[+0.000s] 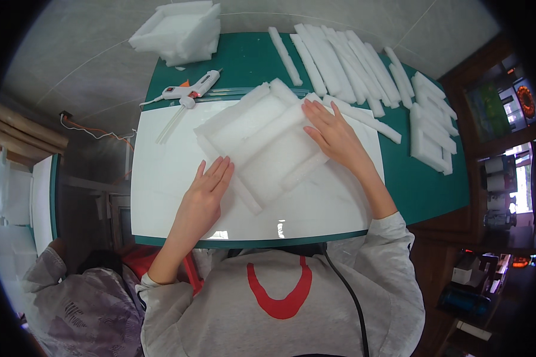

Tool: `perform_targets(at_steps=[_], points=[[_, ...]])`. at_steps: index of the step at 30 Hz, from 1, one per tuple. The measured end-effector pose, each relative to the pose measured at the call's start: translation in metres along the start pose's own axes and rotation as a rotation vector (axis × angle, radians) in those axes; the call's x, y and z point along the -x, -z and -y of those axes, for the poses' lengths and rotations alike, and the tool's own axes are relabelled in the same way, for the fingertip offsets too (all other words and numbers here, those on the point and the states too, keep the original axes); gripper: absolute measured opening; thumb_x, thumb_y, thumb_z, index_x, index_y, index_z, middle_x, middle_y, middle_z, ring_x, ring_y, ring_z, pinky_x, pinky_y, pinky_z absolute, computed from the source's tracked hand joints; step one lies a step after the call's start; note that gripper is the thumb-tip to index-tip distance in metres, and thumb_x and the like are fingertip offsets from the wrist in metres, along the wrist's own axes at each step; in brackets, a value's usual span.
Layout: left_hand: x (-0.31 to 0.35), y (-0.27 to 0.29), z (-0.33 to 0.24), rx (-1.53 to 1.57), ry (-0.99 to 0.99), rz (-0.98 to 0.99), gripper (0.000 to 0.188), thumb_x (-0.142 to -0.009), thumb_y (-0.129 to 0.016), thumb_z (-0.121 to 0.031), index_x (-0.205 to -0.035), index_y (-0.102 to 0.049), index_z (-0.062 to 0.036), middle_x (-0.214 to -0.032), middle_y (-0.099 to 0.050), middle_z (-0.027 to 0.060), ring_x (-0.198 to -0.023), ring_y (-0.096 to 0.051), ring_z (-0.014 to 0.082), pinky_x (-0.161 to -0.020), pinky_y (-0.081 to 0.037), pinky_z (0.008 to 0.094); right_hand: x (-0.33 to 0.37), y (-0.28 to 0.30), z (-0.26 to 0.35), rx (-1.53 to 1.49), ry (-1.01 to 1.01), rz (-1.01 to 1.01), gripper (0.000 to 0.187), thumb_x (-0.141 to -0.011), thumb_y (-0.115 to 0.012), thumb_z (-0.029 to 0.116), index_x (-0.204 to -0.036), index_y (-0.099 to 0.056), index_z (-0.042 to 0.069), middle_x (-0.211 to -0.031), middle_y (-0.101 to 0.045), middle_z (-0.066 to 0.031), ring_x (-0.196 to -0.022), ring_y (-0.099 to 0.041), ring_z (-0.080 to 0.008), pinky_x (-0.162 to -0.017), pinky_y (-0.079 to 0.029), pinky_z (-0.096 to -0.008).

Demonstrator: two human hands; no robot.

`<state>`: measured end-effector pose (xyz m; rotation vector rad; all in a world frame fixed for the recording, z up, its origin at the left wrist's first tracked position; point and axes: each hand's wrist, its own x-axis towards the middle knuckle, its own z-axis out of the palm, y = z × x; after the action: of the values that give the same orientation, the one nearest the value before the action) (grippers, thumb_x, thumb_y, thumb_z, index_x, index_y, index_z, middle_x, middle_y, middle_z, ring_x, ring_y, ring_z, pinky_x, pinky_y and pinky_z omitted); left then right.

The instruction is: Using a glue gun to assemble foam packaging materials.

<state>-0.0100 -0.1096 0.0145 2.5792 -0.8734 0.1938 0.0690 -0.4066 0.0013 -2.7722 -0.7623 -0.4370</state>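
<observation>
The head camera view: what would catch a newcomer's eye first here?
Probably the white foam tray in the middle, with the left hand and right hand laid flat at opposite ends of the strip across it. Next, the many loose foam strips along the green table's far right side. A white glue gun lies toward the far left.

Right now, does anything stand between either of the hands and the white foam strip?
Nothing visible does: the left hand and right hand touch opposite ends of the strip. The glue gun lies beyond, leftward, out of the way.
</observation>
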Motion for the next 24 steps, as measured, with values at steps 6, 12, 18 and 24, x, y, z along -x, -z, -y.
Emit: perform_targets(at_steps=[6,12,18,24], points=[[0.000,-0.002,0.000,-0.037,-0.011,0.024,0.062,-0.061,-0.045,0.016,-0.122,-0.045,0.0027,-0.125,-0.047,0.0179,-0.120,-0.042,0.0290,-0.102,-0.030,0.0440,0.000,-0.004,0.001,0.019,-0.023,0.056,0.041,-0.091,-0.044,0.026,-0.124,-0.045,0.003,-0.130,-0.045,-0.0114,-0.123,-0.039,-0.0255,-0.106,-0.020,-0.0443],[0.000,-0.003,0.000,-0.042,-0.028,0.020,0.060,-0.062,-0.046,0.015,-0.121,-0.045,0.0037,-0.124,-0.047,0.0189,-0.119,-0.043,0.0301,-0.102,-0.031,0.0428,0.002,-0.003,-0.001,-0.021,-0.037,0.046,0.041,-0.091,-0.045,0.026,-0.123,-0.046,0.001,-0.129,-0.045,-0.0134,-0.122,-0.040,-0.0278,-0.105,-0.021,-0.0453],[0.017,-0.001,-0.005,0.424,0.127,-0.262,0.065,-0.073,-0.043,0.007,-0.135,-0.024,0.0004,-0.140,-0.025,0.0173,-0.131,-0.024,0.0291,-0.106,-0.019,0.0408,0.025,0.026,0.004,-0.470,-0.251,-0.209,0.045,-0.091,-0.043,0.024,-0.131,-0.037,0.004,-0.134,-0.041,-0.0107,-0.126,-0.036,-0.0244,-0.104,-0.023,-0.0390],[0.051,-0.043,-0.036,1.355,0.557,-0.374,0.073,-0.084,-0.042,-0.003,-0.140,0.005,-0.0045,-0.147,0.006,0.0114,-0.136,0.004,0.0217,-0.109,-0.004,0.0363,0.059,0.008,-0.005,-1.120,-0.787,-0.121,0.044,-0.092,-0.044,0.025,-0.130,-0.038,0.004,-0.126,-0.046,-0.0098,-0.116,-0.042,-0.0163,-0.099,-0.030,-0.0299]])
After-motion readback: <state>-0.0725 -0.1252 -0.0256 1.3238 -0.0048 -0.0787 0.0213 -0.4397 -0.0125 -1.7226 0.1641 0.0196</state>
